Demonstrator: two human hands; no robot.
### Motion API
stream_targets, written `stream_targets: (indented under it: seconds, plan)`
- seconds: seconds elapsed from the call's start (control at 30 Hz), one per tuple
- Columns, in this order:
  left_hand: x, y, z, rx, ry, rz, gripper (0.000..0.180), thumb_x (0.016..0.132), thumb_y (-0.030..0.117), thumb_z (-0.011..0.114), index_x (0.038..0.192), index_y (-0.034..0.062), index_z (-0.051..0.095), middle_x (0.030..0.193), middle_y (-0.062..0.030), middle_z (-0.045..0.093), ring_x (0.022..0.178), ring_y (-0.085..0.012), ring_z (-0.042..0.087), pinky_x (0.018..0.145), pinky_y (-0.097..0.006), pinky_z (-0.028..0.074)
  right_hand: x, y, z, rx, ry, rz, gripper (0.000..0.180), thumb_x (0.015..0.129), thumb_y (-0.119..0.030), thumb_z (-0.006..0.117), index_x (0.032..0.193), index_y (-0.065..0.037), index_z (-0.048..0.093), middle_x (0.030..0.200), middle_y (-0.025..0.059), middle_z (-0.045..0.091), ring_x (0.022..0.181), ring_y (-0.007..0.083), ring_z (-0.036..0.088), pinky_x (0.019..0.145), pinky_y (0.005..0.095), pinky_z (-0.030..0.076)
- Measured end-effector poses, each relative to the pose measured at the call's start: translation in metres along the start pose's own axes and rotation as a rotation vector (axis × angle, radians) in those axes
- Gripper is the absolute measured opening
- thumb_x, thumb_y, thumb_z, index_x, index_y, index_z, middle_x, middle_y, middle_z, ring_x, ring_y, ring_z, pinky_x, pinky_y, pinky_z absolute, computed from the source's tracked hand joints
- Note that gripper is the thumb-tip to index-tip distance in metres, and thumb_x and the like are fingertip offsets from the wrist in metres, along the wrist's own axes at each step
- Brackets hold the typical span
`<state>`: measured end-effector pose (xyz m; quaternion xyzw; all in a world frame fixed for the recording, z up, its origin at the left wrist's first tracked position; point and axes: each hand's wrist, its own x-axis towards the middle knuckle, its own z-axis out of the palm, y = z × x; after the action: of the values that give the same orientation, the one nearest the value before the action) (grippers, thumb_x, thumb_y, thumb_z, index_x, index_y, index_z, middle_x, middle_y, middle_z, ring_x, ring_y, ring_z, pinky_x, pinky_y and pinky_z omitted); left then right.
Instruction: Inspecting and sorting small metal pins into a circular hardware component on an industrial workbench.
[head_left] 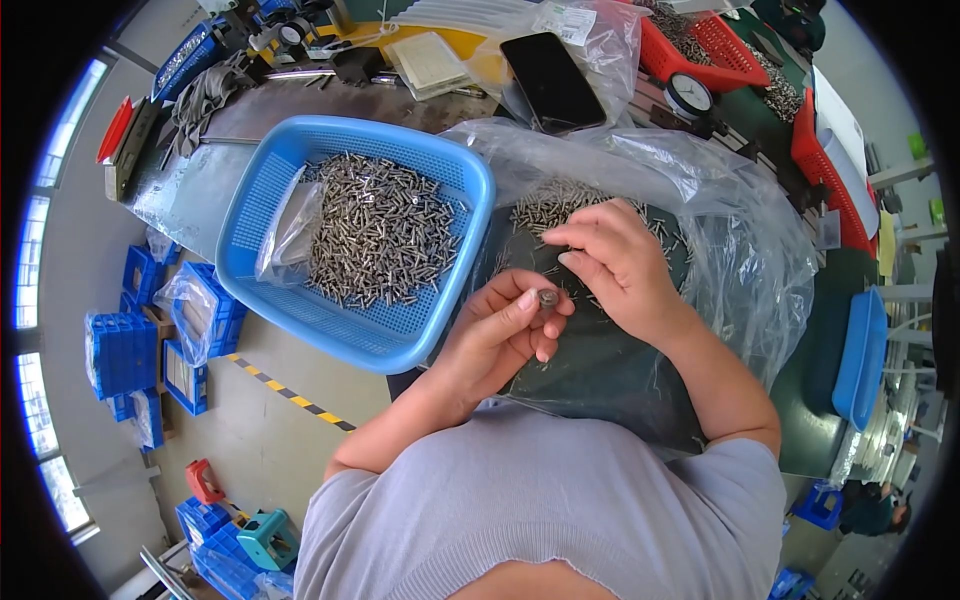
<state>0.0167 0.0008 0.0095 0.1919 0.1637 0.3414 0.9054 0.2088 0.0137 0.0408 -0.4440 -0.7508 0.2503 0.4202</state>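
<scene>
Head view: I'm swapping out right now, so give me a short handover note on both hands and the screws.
Left hand: pinches one small metal part between thumb and fingertips, raised above the plastic sheet.
Right hand: holds nothing visible, fingers curled right beside the part.
Loose screws lie on the sheet beyond the right hand.
Blue basket, on the left, already holds a large heap of screws and a small clear bag.
Left: the loose pile on the sheet, likely piece by piece.
</scene>
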Motion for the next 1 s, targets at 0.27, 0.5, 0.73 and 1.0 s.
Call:
stream_targets:
  seconds: [0.27,0.5,0.73,1.0]
  plan:
    - [0.000,0.003,0.001,0.044,-0.020,-0.060,0.015,0.091,0.014,0.058,0.102,0.0043,0.053,0.097,-0.0104,0.061,0.077,-0.0104,0.055,0.062,-0.024,0.047,0.003,0.012,0.006,-0.502,-0.077,-0.191,0.022,0.062,-0.006,0.071,0.084,-0.008,0.067,0.079,0.0045,0.055,0.077,0.0231,0.053,0.067,0.0341,0.046]
    - [0.001,0.001,-0.001,0.017,0.021,-0.026,0.018,0.090,0.013,0.059,0.105,0.0046,0.054,0.097,-0.0100,0.061,0.076,-0.0112,0.055,0.063,-0.025,0.047,-0.001,0.003,-0.001,-0.090,-0.047,0.131,0.008,0.073,-0.007,0.068,0.080,-0.008,0.064,0.073,0.0044,0.058,0.072,0.0204,0.058,0.067,0.0311,0.047]
    - [0.001,0.000,-0.002,-0.037,0.013,-0.028,0.019,0.090,0.015,0.060,0.106,0.0051,0.055,0.095,-0.0096,0.061,0.075,-0.0121,0.055,0.061,-0.025,0.045,-0.006,-0.010,-0.008,0.640,-0.205,0.387,0.005,0.083,0.001,0.064,0.087,-0.001,0.063,0.090,0.0037,0.056,0.081,0.0102,0.056,0.072,0.0227,0.046]
    - [0.000,0.001,-0.002,-0.022,0.011,-0.033,0.019,0.090,0.016,0.061,0.105,0.0052,0.056,0.093,-0.0088,0.061,0.074,-0.0120,0.054,0.060,-0.025,0.045,-0.006,-0.012,-0.007,0.615,-0.230,0.362,0.007,0.082,0.002,0.063,0.088,-0.001,0.063,0.093,0.0038,0.055,0.082,0.0102,0.055,0.072,0.0221,0.045]
